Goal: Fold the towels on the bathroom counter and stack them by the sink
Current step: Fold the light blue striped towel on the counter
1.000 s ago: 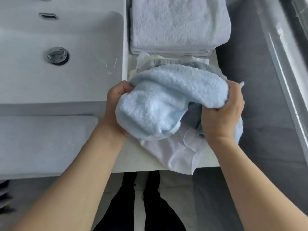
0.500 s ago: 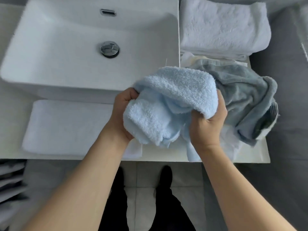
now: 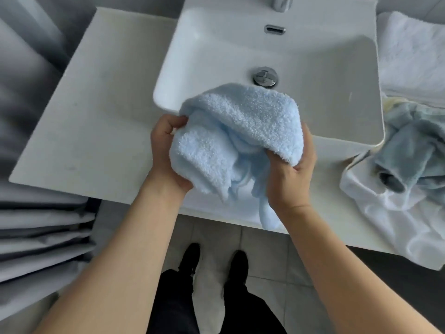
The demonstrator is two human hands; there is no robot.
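Left hand [image 3: 166, 150] and right hand [image 3: 292, 174] both grip bunched light-blue terry towel [image 3: 238, 136] between them, over white tabletop [image 3: 101, 116] front edge.

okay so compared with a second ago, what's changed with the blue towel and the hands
Both hands carried the light blue towel leftward, off the pile of unfolded towels to in front of the sink. It is still bunched, not folded. The left hand and right hand kept the same grip on its two sides. The pile and the folded white towels stayed put on the right.
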